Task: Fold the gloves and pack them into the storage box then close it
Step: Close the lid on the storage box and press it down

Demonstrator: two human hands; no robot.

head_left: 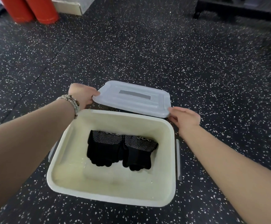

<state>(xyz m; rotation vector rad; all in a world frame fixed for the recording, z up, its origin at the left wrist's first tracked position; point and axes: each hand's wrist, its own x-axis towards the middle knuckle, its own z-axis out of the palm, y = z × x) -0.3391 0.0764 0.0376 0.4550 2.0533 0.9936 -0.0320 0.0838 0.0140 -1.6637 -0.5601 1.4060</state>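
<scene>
Head view looks down on a cream storage box [171,143] sitting open on the black speckled floor [163,54], low in the middle of the frame. Two black gloves [120,151] lie folded side by side on the bottom of the box, touching each other, their dotted palms toward the top of the frame and their fingertips curled toward the bottom. Grey latches hang at the box's left and right sides.

Just above the box, at the centre of the frame, sits the translucent lid [134,101], tilted a little, with a grey strip along its top. It is off the box, beyond its far rim; whether it rests on the floor or is lifted clear I cannot tell.

The left hand [81,96] grips the lid's left corner, fingers closed around the edge, a string of pale beads [71,102] at the wrist. The right hand [185,118] holds the lid's lower right corner, fingers curled under the rim and thumb on top. Both bare forearms reach in from the lower corners of the frame, passing on either side of the box.

In the upper left of the frame stand two orange cylinders [34,10] beside a pale ledge, well apart from the box.
</scene>
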